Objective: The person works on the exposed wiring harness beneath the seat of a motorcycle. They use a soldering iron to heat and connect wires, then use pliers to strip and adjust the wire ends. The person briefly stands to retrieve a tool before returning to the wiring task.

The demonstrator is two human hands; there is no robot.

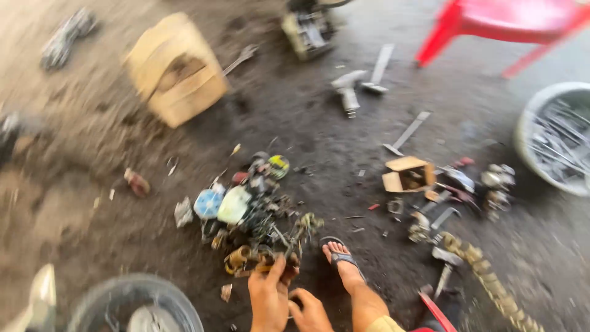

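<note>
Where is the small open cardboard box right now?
The small open cardboard box sits on the dirty floor, right of centre, between the pile of parts and the round tub.

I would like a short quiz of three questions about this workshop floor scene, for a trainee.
1. True or false: both hands are at the near edge of the pile of small parts.
2. Which thing stands at the upper right? A) a red plastic chair B) a green ladder C) a blue drum
3. What does the person wear on the foot beside the hands?

Key:
1. True. The left hand touches parts at the pile's near edge; the right hand is just beside it.
2. A
3. A sandal with dark straps.
</note>
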